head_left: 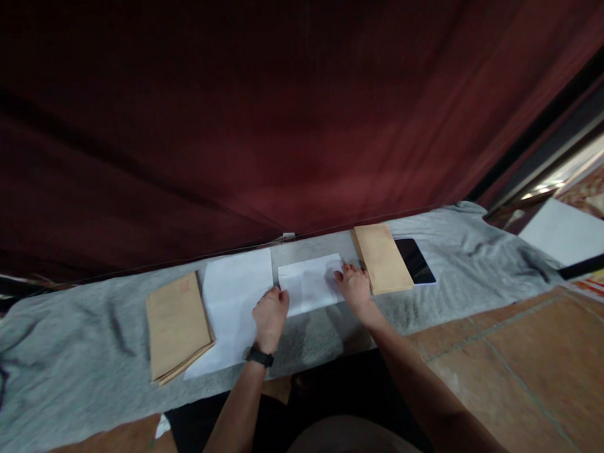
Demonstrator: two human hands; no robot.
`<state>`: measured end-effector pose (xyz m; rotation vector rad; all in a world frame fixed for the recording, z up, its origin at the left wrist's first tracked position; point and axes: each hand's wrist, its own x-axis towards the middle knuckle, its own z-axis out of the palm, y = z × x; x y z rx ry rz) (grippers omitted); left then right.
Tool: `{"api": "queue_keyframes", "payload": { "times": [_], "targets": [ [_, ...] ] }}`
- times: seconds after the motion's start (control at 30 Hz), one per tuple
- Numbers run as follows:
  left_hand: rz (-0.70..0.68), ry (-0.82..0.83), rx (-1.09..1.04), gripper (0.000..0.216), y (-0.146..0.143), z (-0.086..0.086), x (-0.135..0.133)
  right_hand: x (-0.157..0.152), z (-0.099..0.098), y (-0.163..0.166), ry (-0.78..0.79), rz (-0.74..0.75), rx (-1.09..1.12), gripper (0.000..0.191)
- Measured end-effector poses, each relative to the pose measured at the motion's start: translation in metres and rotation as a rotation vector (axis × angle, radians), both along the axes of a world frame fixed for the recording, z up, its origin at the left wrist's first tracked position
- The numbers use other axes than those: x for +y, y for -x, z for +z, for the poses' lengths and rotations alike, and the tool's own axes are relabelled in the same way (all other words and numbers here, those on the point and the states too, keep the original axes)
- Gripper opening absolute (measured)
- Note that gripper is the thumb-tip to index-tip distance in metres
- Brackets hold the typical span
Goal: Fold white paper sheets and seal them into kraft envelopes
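Note:
In the head view, a folded white paper (309,289) lies on the grey cloth between my hands. My left hand (272,311) is closed, with thumb and fingers pinched at the paper's left edge. On the paper's right end rests my right hand (355,285), its fingers apart and pressing lightly down. A larger white sheet or stack of sheets (237,289) lies to the left, partly under my left hand. Beside my right hand is a stack of brown envelopes (386,257). Another stack of brown envelopes (177,325) overlaps the left side of the white sheets.
A dark-screened phone or tablet (416,261) lies right of the right envelope stack. Grey cloth (474,272) covers the long, narrow surface. Dark red fabric (299,153) rises along its back edge. Tiled floor (513,371) shows at the front right.

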<state>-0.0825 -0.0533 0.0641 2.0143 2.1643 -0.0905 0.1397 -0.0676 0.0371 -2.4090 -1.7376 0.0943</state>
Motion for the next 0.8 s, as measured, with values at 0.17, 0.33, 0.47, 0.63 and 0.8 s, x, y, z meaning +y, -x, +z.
{"api": "queue_keyframes", "payload": {
  "times": [0.17, 0.33, 0.47, 0.63, 0.8],
  "targets": [
    [0.001, -0.012, -0.001, 0.035, -0.001, 0.002, 0.008, 0.01, 0.0, 0.0, -0.006, -0.004, -0.007, 0.032],
    [0.008, -0.032, 0.0, 0.036, -0.002, 0.002, 0.015, 0.019, -0.003, -0.002, -0.008, -0.008, -0.015, 0.032],
    [0.014, -0.052, 0.004, 0.038, -0.002, -0.002, 0.02, 0.023, -0.004, -0.003, -0.015, -0.007, -0.022, 0.033],
    [-0.002, -0.072, 0.002, 0.039, -0.003, -0.005, 0.021, 0.023, -0.006, -0.003, -0.031, -0.011, -0.029, 0.033],
    [-0.012, -0.078, -0.007, 0.039, -0.004, -0.004, 0.02, 0.023, -0.007, -0.002, -0.047, -0.02, -0.033, 0.034]
  ]
}}
